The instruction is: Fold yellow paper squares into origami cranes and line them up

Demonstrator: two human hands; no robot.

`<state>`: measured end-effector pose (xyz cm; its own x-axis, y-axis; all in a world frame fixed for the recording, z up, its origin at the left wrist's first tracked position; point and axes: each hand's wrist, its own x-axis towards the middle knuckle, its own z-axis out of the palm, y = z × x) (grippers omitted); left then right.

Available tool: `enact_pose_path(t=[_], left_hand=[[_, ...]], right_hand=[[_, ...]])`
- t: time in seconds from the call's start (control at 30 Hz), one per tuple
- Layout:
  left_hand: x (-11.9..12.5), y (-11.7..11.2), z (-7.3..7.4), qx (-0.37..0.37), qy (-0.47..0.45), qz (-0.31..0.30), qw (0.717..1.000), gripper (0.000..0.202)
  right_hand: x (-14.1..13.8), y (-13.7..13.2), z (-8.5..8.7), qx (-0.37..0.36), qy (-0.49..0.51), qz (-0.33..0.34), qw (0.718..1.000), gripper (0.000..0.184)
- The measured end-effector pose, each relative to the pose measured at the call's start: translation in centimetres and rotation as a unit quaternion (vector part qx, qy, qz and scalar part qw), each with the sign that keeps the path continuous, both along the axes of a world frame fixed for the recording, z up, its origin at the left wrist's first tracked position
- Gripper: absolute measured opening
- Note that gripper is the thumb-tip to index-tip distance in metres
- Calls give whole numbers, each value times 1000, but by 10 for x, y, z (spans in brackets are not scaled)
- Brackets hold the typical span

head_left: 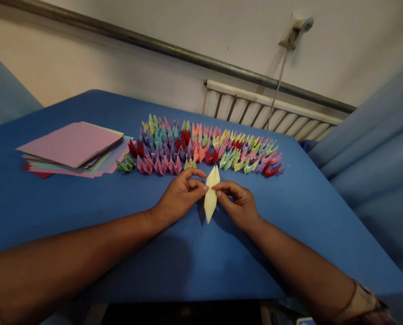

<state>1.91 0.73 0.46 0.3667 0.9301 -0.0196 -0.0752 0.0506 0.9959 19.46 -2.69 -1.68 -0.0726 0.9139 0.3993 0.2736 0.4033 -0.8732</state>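
Observation:
A pale yellow folded paper (211,198), long and pointed at both ends, stands just above the blue table (86,203). My left hand (179,196) pinches its left side near the middle. My right hand (238,203) pinches its right side at the same height. Both hands have their fingers closed on the paper. Behind it stand several rows of small folded paper cranes (204,146) in many colours.
A stack of flat coloured paper sheets (74,146), a pink one on top, lies at the table's left. A radiator (272,113) and a metal pipe (174,49) run along the wall behind. Blue fabric (374,149) hangs at the right.

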Motion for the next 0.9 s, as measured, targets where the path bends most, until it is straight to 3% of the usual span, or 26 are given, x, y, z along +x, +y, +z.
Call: enact_pose_path(t=[0.1, 0.27, 0.63, 0.77, 0.9], left_hand=[[-1, 0, 1, 42, 36, -11, 998, 19], [-2, 3, 0, 84, 63, -36, 994, 19], [-6, 4, -1, 122, 105, -43, 986, 16], [-4, 4, -3, 100, 97, -18, 990, 17], [-2, 2, -3, 85, 97, -23, 991, 19]], right_hand=[[5, 2, -3, -36, 42, 17, 998, 13], [9, 4, 0, -7, 26, 43, 999, 15], [7, 5, 0, 11, 1, -5, 1000, 5], [1, 5, -2, -14, 45, -25, 999, 14], [-7, 5, -4, -100, 114, -33, 988, 26]])
